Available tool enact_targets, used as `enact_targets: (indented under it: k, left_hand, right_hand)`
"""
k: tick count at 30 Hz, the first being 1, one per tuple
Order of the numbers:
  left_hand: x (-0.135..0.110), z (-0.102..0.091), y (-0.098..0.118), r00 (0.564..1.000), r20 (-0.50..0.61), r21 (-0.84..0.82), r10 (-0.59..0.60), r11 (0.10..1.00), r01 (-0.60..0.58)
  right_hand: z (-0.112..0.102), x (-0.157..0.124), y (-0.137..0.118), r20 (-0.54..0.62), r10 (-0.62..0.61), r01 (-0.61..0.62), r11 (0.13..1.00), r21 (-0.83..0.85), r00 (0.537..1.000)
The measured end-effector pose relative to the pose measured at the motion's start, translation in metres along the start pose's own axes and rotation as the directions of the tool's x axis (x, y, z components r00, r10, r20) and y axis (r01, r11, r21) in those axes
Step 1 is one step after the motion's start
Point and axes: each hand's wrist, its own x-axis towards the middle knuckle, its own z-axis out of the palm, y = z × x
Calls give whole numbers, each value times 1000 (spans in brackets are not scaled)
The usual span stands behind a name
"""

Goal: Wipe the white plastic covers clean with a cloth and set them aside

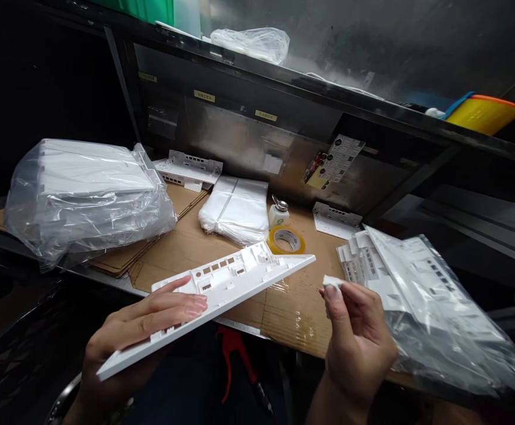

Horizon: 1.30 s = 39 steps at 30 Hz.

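My left hand (146, 324) grips a white plastic housing (240, 277) near its left end, fingers laid over the inner side. The housing is tilted above the front of the bench, and a row of port cutouts runs along its far wall. To the right, my right hand (357, 336) pinches a small white wad of cloth or tissue (332, 282) between thumb and fingers, apart from the housing. Behind the housing lies a roll of yellowish tape (286, 240), with a small white dispenser bottle (279, 212) beyond it.
Bagged white panels (93, 171) stand at the left. A stack of plastic bags (235, 209) lies on the cardboard (293, 313). More bagged housings (430, 295) fill the right. A shelf (319, 88) crosses overhead. A red air gun (240, 354) hangs below the front edge.
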Motion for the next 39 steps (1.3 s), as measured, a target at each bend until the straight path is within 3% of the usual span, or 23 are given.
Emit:
enact_targets:
  k: [3,14,19,22,25,26,27,28,31,32,35,37,39]
  left_hand:
    - [3,1,2,998,35,-1,57,998,-57]
    - [-1,1,-4,994,78,-8,73,997,-72]
    - [0,-5,-7,977,202,13,74,997,-78]
    - [-2,-5,-9,950,296,26,93,994,-106]
    - [-5,0,-7,949,306,94,73,990,-106]
    - [-7,2,-6,954,293,116,62,988,-100]
    - [-8,4,-5,959,277,133,54,987,-94]
    - [-9,5,-5,964,259,140,57,985,-96]
    - [-12,4,-6,972,225,139,62,986,-95]
    - [-12,3,-7,975,213,136,54,987,-85]
    - [-12,3,-5,986,164,119,-18,993,-1]
    - [-12,5,-2,991,115,104,-72,993,60]
    - [-12,8,2,992,52,84,-119,990,114]
  right_hand:
    - [0,-1,-1,15,-12,12,1000,-5,1000]
    - [3,-7,-13,25,-16,15,999,44,1000]
    - [11,-21,-31,199,-31,-1,987,160,979]
    - [16,-29,-39,434,-100,5,977,215,895]
    - [24,-35,-40,655,-256,78,954,288,711]
    - [27,-35,-38,685,-284,95,949,300,671]
    - [30,-35,-34,686,-273,102,955,280,674]
    - [32,-32,-28,656,-229,101,969,227,720]
    - [34,-18,-7,372,-50,65,997,-28,927]
    - [33,-12,-2,253,-27,52,994,-93,967]
    - [25,0,2,51,-43,50,989,-140,998]
    - [21,-2,-5,59,-54,61,992,-109,997]
    - [19,-11,-15,148,-59,67,996,-54,987]
